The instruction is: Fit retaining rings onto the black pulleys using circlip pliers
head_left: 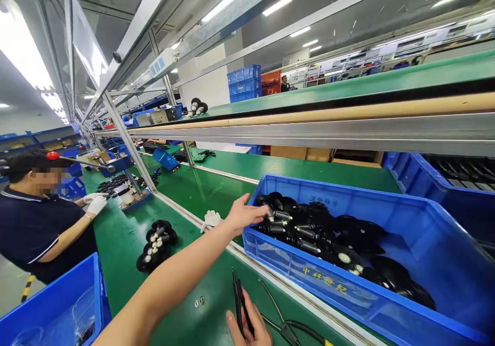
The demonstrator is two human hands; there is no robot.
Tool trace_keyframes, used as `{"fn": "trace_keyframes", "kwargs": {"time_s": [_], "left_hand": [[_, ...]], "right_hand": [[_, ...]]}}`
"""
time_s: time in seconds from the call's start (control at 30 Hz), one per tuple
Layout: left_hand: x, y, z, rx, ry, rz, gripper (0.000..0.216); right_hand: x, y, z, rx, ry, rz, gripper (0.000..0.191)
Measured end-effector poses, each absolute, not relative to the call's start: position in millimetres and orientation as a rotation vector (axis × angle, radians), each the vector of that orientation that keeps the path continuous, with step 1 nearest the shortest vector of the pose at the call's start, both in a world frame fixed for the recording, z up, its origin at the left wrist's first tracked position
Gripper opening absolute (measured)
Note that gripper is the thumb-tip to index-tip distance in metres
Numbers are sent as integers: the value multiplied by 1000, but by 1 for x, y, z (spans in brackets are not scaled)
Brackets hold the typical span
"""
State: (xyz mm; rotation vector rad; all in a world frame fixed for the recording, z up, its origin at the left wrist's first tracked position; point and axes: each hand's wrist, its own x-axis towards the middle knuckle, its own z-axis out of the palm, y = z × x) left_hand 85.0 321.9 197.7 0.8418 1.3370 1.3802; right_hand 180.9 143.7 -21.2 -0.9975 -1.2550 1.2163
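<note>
My left hand (246, 215) reaches over the near-left rim of a blue bin (386, 312), thumb apart and fingers stretched out. Its fingertips are at the black parts with metal shafts (305, 231) heaped inside; whether they touch one is unclear. Low in the picture, my right hand (251, 323) is closed around black tweezers (236, 289), tips pointing up and away. Just right of it lies a pair of pliers (288, 330) on the green bench. Several small metal rings (200, 301) rest left of the tweezers.
A pile of black wheels (158, 245) and a white glove (211, 219) lie on the bench. At left, a co-worker (42, 217) in white gloves sits by a lever press (124, 181). A blue tub (98, 289) stands front left; a conveyor shelf (348, 129) crosses above.
</note>
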Motion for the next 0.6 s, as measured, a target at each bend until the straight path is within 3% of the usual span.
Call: {"fn": "trace_keyframes", "kwargs": {"time_s": [0.13, 0.3, 0.43, 0.6], "left_hand": [[50, 270, 183, 1065, 1298, 1374, 93], [-29, 137, 122, 1371, 1890, 1378, 46], [-52, 59, 59, 1400, 2042, 1040, 49], [-37, 43, 29, 1435, 2096, 1002, 51]], "right_hand": [[190, 148, -22, -1009, -1249, 1332, 80], [201, 145, -25, -1179, -1258, 1461, 95], [207, 142, -19, -1275, -1292, 1492, 94], [209, 141, -12, -1329, -1306, 1507, 98]]}}
